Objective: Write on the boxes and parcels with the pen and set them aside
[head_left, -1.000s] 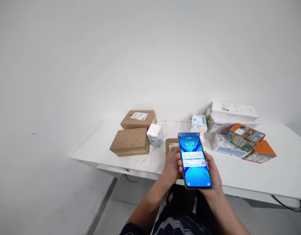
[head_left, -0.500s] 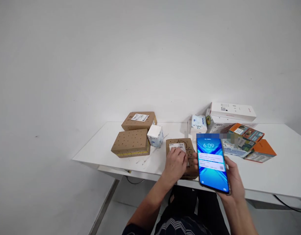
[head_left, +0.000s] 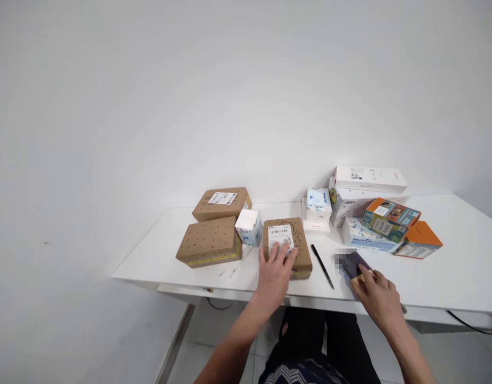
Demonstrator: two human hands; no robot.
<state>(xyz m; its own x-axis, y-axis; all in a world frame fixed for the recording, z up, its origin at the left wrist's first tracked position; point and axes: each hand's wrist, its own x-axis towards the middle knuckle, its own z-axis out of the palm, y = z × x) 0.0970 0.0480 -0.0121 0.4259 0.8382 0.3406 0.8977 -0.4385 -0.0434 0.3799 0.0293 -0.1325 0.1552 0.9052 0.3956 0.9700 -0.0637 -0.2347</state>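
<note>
My left hand (head_left: 273, 274) lies with fingers spread over the near part of a brown cardboard box (head_left: 304, 256), touching its white shipping label (head_left: 280, 236). Dark marker strokes show beside the label. My right hand (head_left: 380, 298) grips a smartphone (head_left: 352, 263), its dark back turned up, low at the table's front edge. Whether the phone touches the tabletop I cannot tell. Between the box and the phone lies a black pen (head_left: 322, 266).
Two more brown boxes (head_left: 209, 240) and a small white-and-blue box (head_left: 249, 226) stand at the left of the white table (head_left: 145, 256). White cartons (head_left: 370, 180), a tissue pack (head_left: 318, 202) and orange-topped boxes (head_left: 424, 234) are grouped at the right. A wall rises behind.
My right hand has turned the phone over from screen up and lowered it to the right, revealing the pen. My left hand's bent fingers have spread out on the box.
</note>
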